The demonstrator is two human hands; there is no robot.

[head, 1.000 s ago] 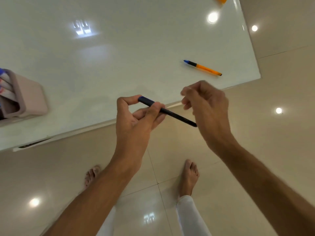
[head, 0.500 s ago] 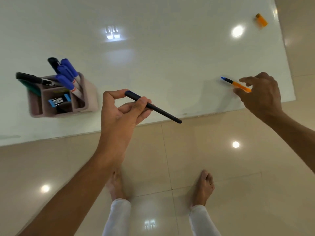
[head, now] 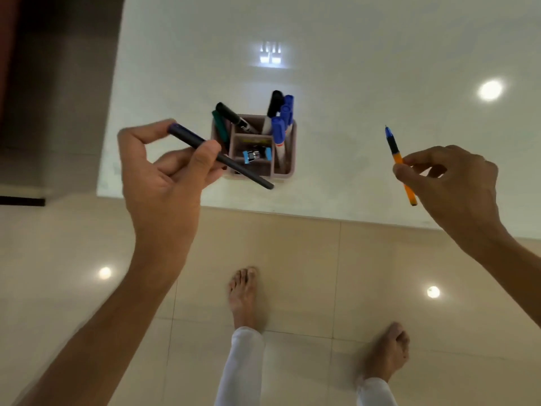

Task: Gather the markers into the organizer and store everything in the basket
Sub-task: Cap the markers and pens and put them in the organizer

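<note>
A pink organizer (head: 288, 153) stands near the front edge of the white table (head: 336, 83). Several blue and black markers (head: 281, 112) stick up from its compartments, and a blue clip (head: 254, 155) lies in the middle one. My left hand (head: 167, 177) grips a long dark pen (head: 234, 164) just left of the organizer, its tip slanting over the organizer's front. My right hand (head: 450, 183) pinches an orange pen (head: 396, 159) with a blue tip, held upright above the table to the organizer's right. No basket is in sight.
The table's front edge (head: 322, 216) runs across the middle of the view, and its left edge borders a dark floor area (head: 58, 98). Below are beige floor tiles (head: 292, 259) and my bare feet (head: 244, 291).
My right hand has reached the orange pen, picked it up off the table and brought it left. The view has shifted, so the organizer now sits centred beside my left hand with the dark pen.
</note>
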